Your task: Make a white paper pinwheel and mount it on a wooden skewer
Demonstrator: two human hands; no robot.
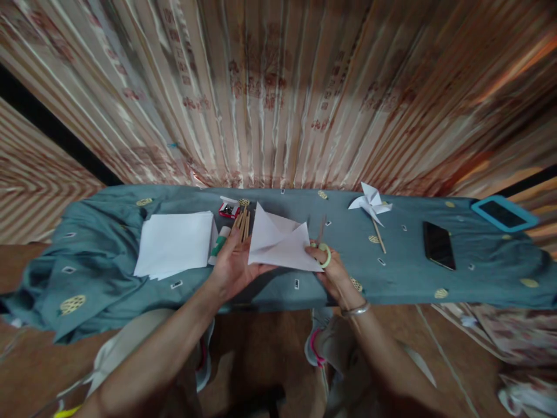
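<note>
A white square of paper [281, 239] with cut, raised corners is in front of me, above the cloth. My left hand [232, 264] supports it from the left, its fingers passing under the sheet. At the lower right corner, my right hand [329, 268] pinches the paper. The same hand carries a pair of scissors [325, 255] with pale green handles, the blades pointing up and away. Just beyond my left hand lie several wooden sticks [245, 222] and a green and white glue stick [220, 242].
A stack of white paper [176, 242] lies at left, near a small red box of dark pins [228, 208]. To the right are a paper pinwheel on a stick [371, 203], a black phone [438, 245] and a blue-framed tablet [505, 213]. A green cloth [404, 278] covers the narrow table; a curtain [278, 133] hangs behind.
</note>
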